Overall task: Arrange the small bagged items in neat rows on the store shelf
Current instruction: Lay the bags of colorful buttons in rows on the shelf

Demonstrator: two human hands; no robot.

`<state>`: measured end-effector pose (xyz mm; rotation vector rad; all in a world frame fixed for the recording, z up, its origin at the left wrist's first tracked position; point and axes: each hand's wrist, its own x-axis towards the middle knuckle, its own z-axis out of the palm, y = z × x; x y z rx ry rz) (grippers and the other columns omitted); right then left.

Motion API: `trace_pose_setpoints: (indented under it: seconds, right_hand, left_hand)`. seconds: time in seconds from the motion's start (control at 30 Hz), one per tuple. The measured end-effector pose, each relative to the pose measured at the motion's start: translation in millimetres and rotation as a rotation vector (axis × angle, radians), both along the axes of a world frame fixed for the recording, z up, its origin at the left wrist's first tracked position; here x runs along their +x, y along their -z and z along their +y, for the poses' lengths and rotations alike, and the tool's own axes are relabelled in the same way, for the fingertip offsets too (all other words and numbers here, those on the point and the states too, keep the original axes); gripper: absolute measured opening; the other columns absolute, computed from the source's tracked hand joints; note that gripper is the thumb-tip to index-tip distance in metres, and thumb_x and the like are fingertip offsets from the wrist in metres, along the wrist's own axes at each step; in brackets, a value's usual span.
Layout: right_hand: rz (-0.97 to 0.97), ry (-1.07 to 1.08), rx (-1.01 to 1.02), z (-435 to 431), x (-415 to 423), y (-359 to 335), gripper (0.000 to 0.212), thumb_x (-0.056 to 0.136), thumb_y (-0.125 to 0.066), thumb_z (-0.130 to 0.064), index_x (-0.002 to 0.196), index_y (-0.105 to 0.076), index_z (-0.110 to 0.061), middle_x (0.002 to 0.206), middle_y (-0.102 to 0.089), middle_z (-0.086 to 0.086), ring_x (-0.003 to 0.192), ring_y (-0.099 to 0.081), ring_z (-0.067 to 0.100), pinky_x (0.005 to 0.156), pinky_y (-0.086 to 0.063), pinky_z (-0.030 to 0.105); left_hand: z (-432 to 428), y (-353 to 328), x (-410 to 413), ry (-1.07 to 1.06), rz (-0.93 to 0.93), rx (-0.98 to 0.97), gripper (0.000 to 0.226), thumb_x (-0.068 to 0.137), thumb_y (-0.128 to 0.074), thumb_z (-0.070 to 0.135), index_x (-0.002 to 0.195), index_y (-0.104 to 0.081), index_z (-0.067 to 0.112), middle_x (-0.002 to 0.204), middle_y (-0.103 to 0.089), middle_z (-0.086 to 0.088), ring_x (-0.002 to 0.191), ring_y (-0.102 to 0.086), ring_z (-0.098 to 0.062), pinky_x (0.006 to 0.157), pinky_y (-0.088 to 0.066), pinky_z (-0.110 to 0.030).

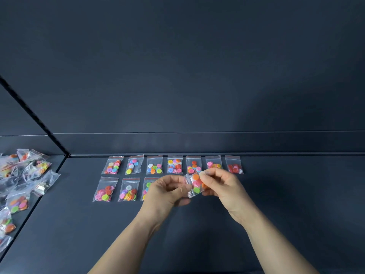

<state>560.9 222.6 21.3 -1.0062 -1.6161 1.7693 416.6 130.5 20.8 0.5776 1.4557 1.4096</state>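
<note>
Clear bag of buttons [195, 185] pinched between both hands, left [167, 189] and right [219, 183], above the shelf [276, 204].

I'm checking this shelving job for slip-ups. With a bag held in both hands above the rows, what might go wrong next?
1. The left hand hides part of the third front-row bag; lowering it may knock that bag askew.
2. The held bag looks crumpled between left hand and right hand, so it may not lie flat.
3. The loose pile could snag on later reaches.
</note>
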Motion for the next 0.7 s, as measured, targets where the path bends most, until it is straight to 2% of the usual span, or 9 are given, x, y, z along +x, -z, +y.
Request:
trace_pose_setpoints:
  seconds: [0.07,0.13,0.2,0.27,0.37,0.43,0.53,0.6,0.7]
  right_hand:
    - [-0.004,-0.008,-0.033,3.7,6.4,-0.2,0.011,0.087,-0.067,-0.020,0.084,-0.068,-0.010,0.070,-0.066,0.002,0.068,-0.063,0.014,0.070,-0.056,0.029]
    - [-0.057,-0.051,-0.041,7.0,15.1,1.6,0.011,0.088,-0.066,-0.013,0.081,-0.064,-0.005,0.066,-0.062,0.006,0.063,-0.059,0.018,0.066,-0.054,0.031]
    - [-0.116,-0.074,-0.027,10.3,23.7,4.2,0.009,0.087,-0.064,-0.008,0.079,-0.060,-0.006,0.061,-0.059,0.007,0.059,-0.053,0.019,0.063,-0.051,0.031]
    - [-0.116,-0.062,-0.019,11.2,28.1,4.2,0.007,0.087,-0.066,-0.012,0.086,-0.061,-0.007,0.066,-0.060,0.004,0.062,-0.055,0.017,0.065,-0.050,0.031]
    - [-0.082,-0.088,0.005,8.4,23.5,2.9,0.016,0.088,-0.066,-0.025,0.101,-0.066,-0.017,0.082,-0.066,-0.005,0.072,-0.060,0.007,0.068,-0.049,0.023]
    - [-0.118,-0.132,0.058,5.4,19.0,1.2,0.005,0.087,-0.068,-0.020,0.091,-0.070,-0.020,0.075,-0.067,-0.007,0.065,-0.057,0.003,0.062,-0.045,0.017]
    - [-0.229,-0.092,0.095,4.0,18.8,7.3,0.012,0.085,-0.066,-0.016,0.074,-0.070,-0.020,0.064,-0.065,-0.007,0.055,-0.050,0.004,0.058,-0.041,0.018]
    - [-0.276,-0.048,0.094,2.1,19.4,12.2,0.012,0.087,-0.064,-0.018,0.076,-0.070,-0.019,0.067,-0.068,-0.007,0.055,-0.050,0.002,0.057,-0.041,0.018]
    - [-0.242,-0.024,0.076,-3.1,13.9,14.9,0.016,0.090,-0.063,-0.032,0.085,-0.069,-0.018,0.069,-0.067,-0.010,0.059,-0.052,0.001,0.059,-0.041,0.016]
  left_hand:
    - [0.3,1.9,-0.6,-0.004,-0.023,-0.002,0.004,0.085,-0.067,0.004,0.083,-0.064,0.006,0.076,-0.063,-0.008,0.071,-0.061,-0.015,0.067,-0.057,-0.029]
    - [1.8,2.6,-3.8,-0.068,-0.061,0.041,0.010,0.091,-0.059,0.004,0.082,-0.061,0.008,0.077,-0.060,-0.007,0.076,-0.060,-0.019,0.069,-0.058,-0.031]
    - [3.8,-0.1,-7.8,-0.113,-0.054,0.070,0.012,0.094,-0.055,0.007,0.082,-0.058,0.009,0.078,-0.057,-0.006,0.074,-0.061,-0.018,0.070,-0.059,-0.030]
    - [4.9,-3.9,-8.9,-0.062,0.058,0.065,0.010,0.093,-0.057,0.010,0.084,-0.059,0.008,0.078,-0.058,-0.005,0.069,-0.062,-0.015,0.070,-0.059,-0.030]
    - [5.9,-6.7,-4.2,0.088,0.197,0.064,0.009,0.093,-0.058,0.009,0.087,-0.064,0.005,0.079,-0.059,-0.008,0.063,-0.060,-0.014,0.065,-0.057,-0.030]
    - [6.5,-6.6,-0.4,0.140,0.280,0.057,0.010,0.092,-0.060,0.011,0.090,-0.068,0.006,0.079,-0.062,-0.009,0.064,-0.061,-0.015,0.063,-0.056,-0.029]
    - [6.1,-3.4,-2.3,0.051,0.347,0.043,0.011,0.092,-0.060,0.011,0.090,-0.071,0.010,0.078,-0.067,-0.010,0.061,-0.060,-0.016,0.058,-0.054,-0.025]
    - [4.9,0.3,-6.5,0.009,0.374,0.019,0.013,0.093,-0.059,0.009,0.091,-0.071,0.013,0.084,-0.070,-0.012,0.064,-0.063,-0.019,0.060,-0.056,-0.026]
    - [3.7,2.2,-5.7,0.065,0.427,-0.017,0.017,0.093,-0.057,0.006,0.092,-0.071,0.015,0.084,-0.067,-0.004,0.056,-0.060,-0.012,0.058,-0.054,-0.021]
